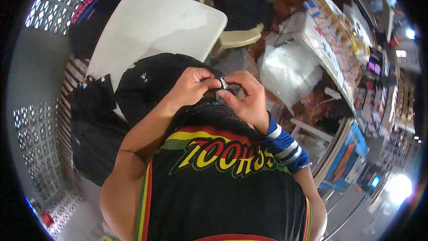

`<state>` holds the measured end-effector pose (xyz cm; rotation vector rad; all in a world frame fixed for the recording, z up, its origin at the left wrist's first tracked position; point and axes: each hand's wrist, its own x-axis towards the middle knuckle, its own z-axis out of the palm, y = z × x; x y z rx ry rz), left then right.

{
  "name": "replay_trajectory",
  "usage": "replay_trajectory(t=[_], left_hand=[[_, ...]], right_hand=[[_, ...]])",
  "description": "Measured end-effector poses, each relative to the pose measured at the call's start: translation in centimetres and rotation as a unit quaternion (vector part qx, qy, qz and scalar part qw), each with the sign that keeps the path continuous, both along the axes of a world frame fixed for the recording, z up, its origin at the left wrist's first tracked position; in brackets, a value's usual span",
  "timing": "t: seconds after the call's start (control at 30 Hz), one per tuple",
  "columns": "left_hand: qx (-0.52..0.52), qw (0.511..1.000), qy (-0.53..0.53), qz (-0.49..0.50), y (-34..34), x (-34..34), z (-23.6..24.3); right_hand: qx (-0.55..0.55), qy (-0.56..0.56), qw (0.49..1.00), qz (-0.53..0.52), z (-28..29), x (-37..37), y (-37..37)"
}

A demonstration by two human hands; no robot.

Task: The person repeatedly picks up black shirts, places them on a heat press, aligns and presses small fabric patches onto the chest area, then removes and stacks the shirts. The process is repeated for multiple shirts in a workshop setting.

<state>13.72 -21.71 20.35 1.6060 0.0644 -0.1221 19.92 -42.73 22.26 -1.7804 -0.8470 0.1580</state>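
A black shirt (154,78) lies bunched over the near edge of the white table, with a small pale mark on its cloth. My left hand (194,85) is closed in a pinch at the shirt's right-hand edge. Close against it, my right hand (246,98) pinches a small whitish tag-like piece (224,83) between thumb and finger. The fingertips of both hands almost meet there. Exactly what kind of piece it is cannot be made out, and the fingers cover part of it.
The white table (165,18) extends ahead. Black garments (96,125) hang or lie at left, beside a lattice wall (38,138). Beyond the table, a cream plastic chair (240,38) bears folded black cloth (243,6). Clear plastic bags (290,69) and a cluttered bench (332,49) stand at right.
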Motion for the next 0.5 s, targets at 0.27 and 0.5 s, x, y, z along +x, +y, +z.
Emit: replay_trajectory(t=[0.27,0.5], left_hand=[[0.177,0.947,-0.231,-0.138,-14.4,-4.7,3.7],[0.185,0.913,-0.239,-0.275,-25.9,-9.1,3.9]], right_hand=[[0.082,0.044,0.976,-0.195,1.4,-11.5,-14.2],[0.054,-0.012,0.917,-0.395,0.4,-21.6,-23.2]])
